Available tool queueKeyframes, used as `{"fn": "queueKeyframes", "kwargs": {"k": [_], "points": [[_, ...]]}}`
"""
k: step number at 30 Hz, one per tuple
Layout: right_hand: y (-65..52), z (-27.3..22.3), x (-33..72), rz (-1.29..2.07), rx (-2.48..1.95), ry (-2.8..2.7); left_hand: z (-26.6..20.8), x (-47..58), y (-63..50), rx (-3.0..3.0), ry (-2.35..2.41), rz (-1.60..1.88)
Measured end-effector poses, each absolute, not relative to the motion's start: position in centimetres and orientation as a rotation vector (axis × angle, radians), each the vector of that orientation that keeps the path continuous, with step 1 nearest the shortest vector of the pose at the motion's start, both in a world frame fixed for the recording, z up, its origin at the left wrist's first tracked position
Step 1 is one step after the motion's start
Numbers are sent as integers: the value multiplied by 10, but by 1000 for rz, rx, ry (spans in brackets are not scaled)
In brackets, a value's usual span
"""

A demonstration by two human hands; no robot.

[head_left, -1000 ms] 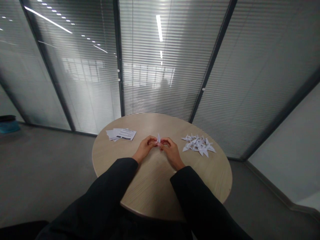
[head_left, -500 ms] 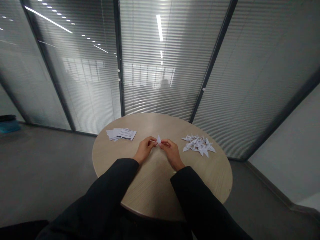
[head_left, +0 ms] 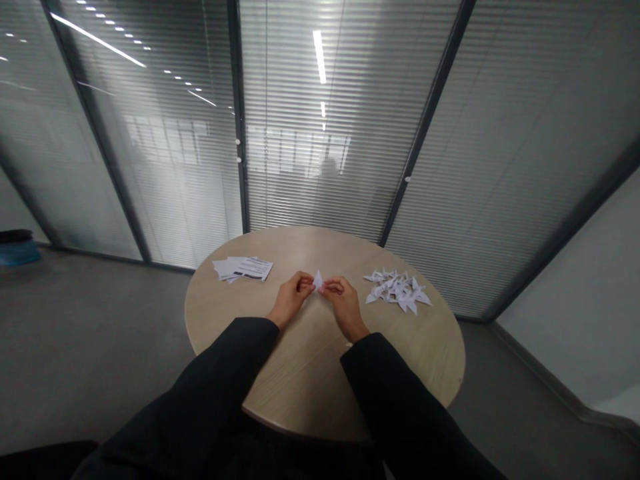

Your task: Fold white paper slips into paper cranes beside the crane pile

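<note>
Over the middle of the round wooden table (head_left: pixel 320 373), a small piece of folded white paper (head_left: pixel 319 279) stands with its point upward between my fingertips. My left hand (head_left: pixel 294 293) pinches its left side, thumb and fingers closed. From the right, my right hand (head_left: pixel 344 303) grips the other side in the same way. Fine creases in the paper are too small to make out. To the right of my right hand lies a pile of folded white paper pieces (head_left: pixel 397 288) with pointed ends, resembling paper cranes.
Several flat white sheets (head_left: pixel 245 268), some printed, overlap at the table's left side. A glass partition with blinds (head_left: pixel 320 193) stands right behind the table's far edge. On the floor at far left is a blue container with a dark top (head_left: pixel 19 250).
The fingers have shifted slightly at the folded paper, and its pointed shape looks a little wider now. The pile and the sheets have stayed where they were.
</note>
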State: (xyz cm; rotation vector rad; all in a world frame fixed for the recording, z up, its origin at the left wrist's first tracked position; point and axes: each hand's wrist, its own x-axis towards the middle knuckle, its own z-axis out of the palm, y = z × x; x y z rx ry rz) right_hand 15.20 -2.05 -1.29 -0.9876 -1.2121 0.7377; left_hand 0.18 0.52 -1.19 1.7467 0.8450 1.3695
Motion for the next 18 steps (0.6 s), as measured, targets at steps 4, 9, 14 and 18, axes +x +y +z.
{"fn": "queueKeyframes", "kwargs": {"k": [4, 9, 14, 18], "points": [[-20, -14, 152, 805, -994, -1196, -16, 5, 8, 1664, 774, 1391], [-23, -12, 151, 860, -1003, -1225, -15, 6, 8, 1662, 785, 1336], [-25, -12, 150, 888, -993, -1215, -7, 4, 4, 1712, 844, 1264], [-25, -12, 150, 890, -982, -1224, -3, 2, 1, 1695, 834, 1265]]}}
